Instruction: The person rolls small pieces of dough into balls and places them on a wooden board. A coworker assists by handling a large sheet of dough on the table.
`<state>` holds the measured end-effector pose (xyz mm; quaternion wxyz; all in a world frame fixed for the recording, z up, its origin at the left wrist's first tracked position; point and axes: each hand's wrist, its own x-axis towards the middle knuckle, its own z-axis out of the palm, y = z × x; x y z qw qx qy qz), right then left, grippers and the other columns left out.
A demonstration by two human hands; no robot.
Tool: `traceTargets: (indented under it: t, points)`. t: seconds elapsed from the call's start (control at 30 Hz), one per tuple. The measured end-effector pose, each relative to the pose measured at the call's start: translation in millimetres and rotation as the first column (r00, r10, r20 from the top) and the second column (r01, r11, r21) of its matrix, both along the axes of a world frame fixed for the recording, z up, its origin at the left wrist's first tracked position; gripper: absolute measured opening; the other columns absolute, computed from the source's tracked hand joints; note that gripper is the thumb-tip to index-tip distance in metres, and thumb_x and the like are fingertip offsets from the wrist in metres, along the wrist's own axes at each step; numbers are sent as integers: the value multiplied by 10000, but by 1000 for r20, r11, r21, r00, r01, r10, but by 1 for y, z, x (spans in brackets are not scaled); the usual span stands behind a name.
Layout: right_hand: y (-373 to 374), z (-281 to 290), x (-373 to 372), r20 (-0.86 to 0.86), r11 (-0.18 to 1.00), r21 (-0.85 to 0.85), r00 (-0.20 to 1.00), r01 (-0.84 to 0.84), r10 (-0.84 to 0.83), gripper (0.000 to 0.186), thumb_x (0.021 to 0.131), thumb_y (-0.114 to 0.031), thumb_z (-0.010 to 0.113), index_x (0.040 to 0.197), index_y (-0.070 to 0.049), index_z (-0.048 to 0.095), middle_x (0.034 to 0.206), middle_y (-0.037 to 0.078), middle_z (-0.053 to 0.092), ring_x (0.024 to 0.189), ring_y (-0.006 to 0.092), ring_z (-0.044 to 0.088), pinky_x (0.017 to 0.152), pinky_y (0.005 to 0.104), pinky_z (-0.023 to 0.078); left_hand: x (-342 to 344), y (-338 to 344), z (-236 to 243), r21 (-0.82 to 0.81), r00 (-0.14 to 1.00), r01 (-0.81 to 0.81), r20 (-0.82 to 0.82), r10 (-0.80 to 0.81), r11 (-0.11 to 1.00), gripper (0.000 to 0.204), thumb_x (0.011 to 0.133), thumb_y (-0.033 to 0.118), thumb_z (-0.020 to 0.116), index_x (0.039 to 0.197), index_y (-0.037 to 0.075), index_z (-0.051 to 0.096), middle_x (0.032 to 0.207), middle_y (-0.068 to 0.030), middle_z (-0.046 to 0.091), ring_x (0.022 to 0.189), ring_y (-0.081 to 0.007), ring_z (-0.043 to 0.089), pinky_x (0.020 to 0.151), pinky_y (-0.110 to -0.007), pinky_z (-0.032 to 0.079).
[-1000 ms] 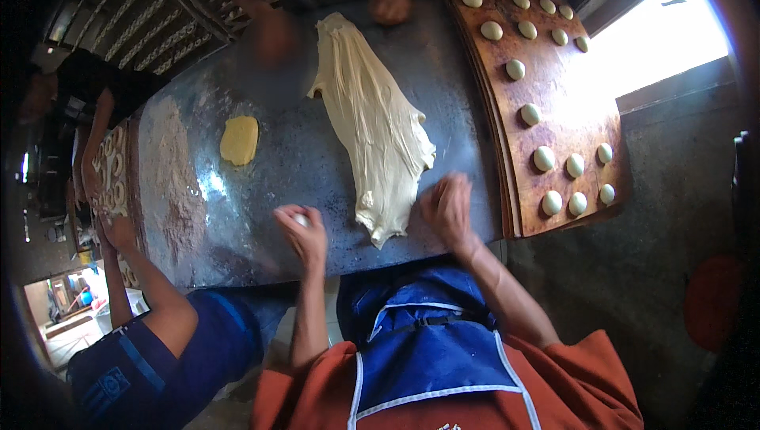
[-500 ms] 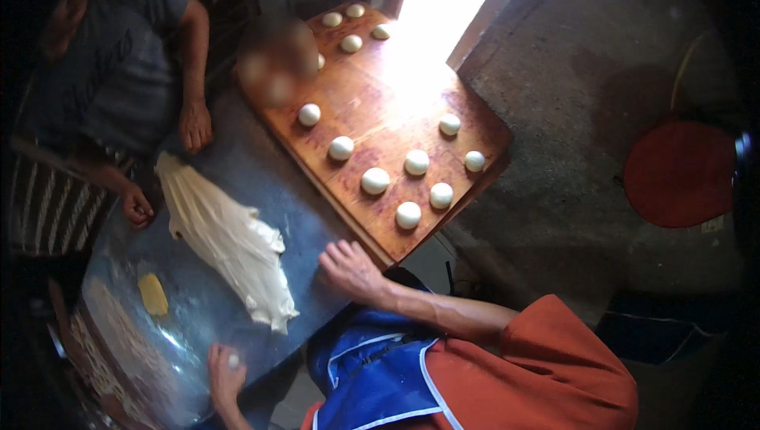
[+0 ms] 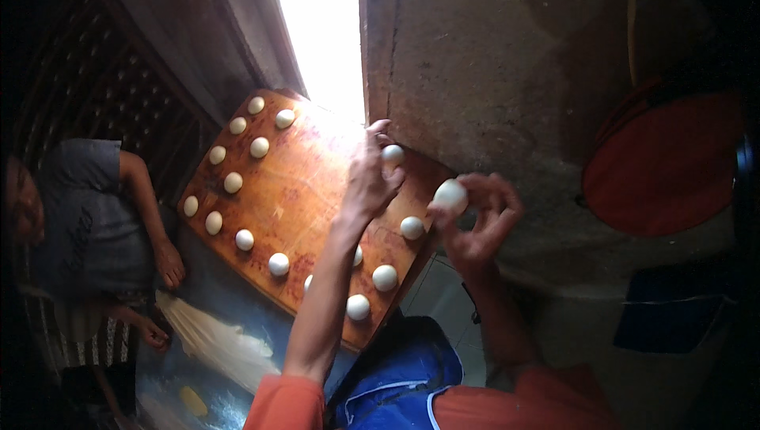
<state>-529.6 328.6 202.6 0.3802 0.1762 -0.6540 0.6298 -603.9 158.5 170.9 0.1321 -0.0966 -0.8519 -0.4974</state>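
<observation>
Pinching one dough ball [image 3: 451,195], right hand [image 3: 478,240]

Before us, dough balls [image 3: 279,264] sit on the board [image 3: 293,184]; on the worktop [image 3: 215,272] to its left, a dough sheet [image 3: 218,340] lies with a separate lump [image 3: 192,401] near it.

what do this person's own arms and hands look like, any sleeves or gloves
The left hand and right hand wear no gloves. The forearms are bare too, below plain rust-orange sleeves. Finer wrist details are too blurred to tell.
</observation>
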Motion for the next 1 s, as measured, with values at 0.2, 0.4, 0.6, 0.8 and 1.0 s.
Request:
traceTargets:
  t: [0.2, 0.4, 0.6, 0.8, 1.0]
  points:
    - [56, -81, -49, 411, 713, 701, 813, 7, -412, 989, 728, -326, 950, 1486, -7, 399, 1314, 250, 587, 1138, 390, 638, 913, 472, 536, -46, 37, -54, -329, 998, 55, 22, -51, 943, 859, 733, 102, 797, 1490, 37, 396, 1367, -238, 549, 1256, -418, 566, 1054, -488, 479]
    - [-16, -75, 89, 580, 824, 418, 811, -383, 83, 876, 765, -136, 914, 1466, -32, 399, 1052, 123, 592, 903, 243, 599, 776, 330, 519, 215, -24, -56, 116, 904, -408, 192, 383, 905, 388, 860, 18, 701, 1228, 21, 577, 1130, -142, 640, 1060, -249, 638, 951, -370, 514]
    - [-134, -83, 198, 611, 56, 496, 394, -867, 687, 563, 804, -208, 828, 1275, -11, 592, 1111, 170, 610, 1017, 335, 603, 894, 417, 519, 479, -53, -61, -174, 510, -769, 413, 754, 615, 197, 873, -18, 682, 1064, 23, 658, 995, -126, 673, 900, -249, 683, 805, -349, 549]
    - [-222, -152, 312, 514, -85, 783, 566, -616, 645, 785, 701, -369, 893, 1268, 53, 553, 1119, 222, 554, 1128, 387, 541, 976, 480, 478, 581, -56, -76, -181, 77, -960, 566, 821, 215, 104, 934, 45, 684, 1020, -14, 671, 865, -98, 706, 753, -162, 688, 698, -300, 543]
    - [-233, -144, 330, 709, 39, 509, 445, -860, 547, 534, 807, -107, 825, 1269, -19, 574, 1053, 198, 693, 895, 368, 724, 725, 478, 573, 572, -98, -79, 314, 299, -949, 898, 324, 7, 325, 1069, 284, 591, 1103, -25, 686, 916, -102, 742, 835, -172, 726, 791, -322, 601]
